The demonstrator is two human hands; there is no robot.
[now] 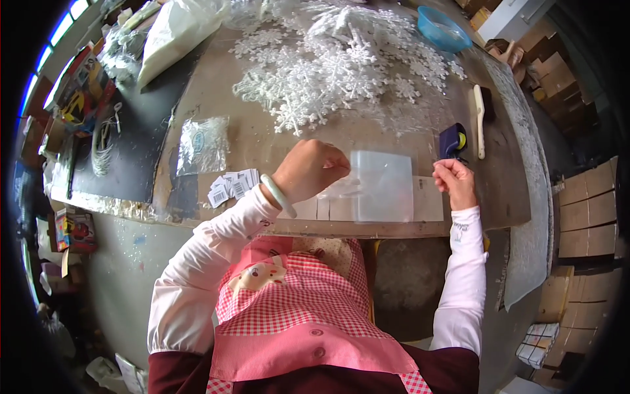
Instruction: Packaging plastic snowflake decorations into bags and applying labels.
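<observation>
My left hand (310, 172), with a pale bangle at its wrist, is raised over the near part of the table, thumb and fingers pinched together. Anything between those fingertips is too small to make out. Just right of it lies a stack of clear plastic sleeves (387, 187), with a crumpled clear piece (341, 189) at its left side. Beside a dark blue tape dispenser (451, 140) with a yellow core, my right hand (456, 182) is closed in a pinch; what it grips, if anything, does not show. White glittery snowflake ornaments (341, 72) are heaped beyond both hands.
Small printed cards (231, 186) and a clear bag of thin strings (205, 146) lie left of my left hand. A blue bowl (443, 30) stands far right, above a brush with a pale handle (480, 125). A white sack (180, 36) sits far left. Cardboard boxes (587, 213) are stacked rightward.
</observation>
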